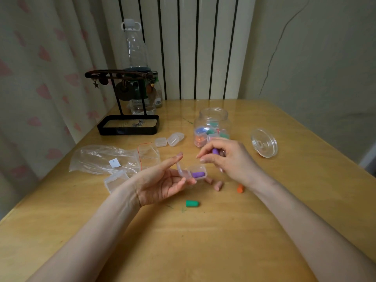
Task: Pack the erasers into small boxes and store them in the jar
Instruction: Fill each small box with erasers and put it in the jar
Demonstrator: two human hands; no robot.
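On the wooden table (pixel 203 241), head view, I note both hands raised just above the surface, near the middle. My feed shows the left hand (pixel 162 184) palm up, pinching a small box (pixel 192 171) between thumb and fingertips; its hinged lid stands open, and a purple eraser (pixel 198 175) lies inside. The right hand (pixel 225 157) hovers just beside and above the box, fingers curled, pinching a second purple eraser (pixel 215 151) at the fingertips. Behind the hands stands the jar (pixel 212 127), open-mouthed, with several filled boxes stacked in its bottom. The jar lid (pixel 264 143) rests tilted on the table to its right, apart from it. Loose on the table: two pink erasers (pixel 218 185) just under the held box, an orange eraser (pixel 240 188) by the right wrist, and a green eraser (pixel 192 203) nearer me. Empty clear boxes (pixel 168 141) sit left of the jar. Crumpled plastic bags (pixel 105 159) lie at left, a black tray stand (pixel 128 125) behind them.
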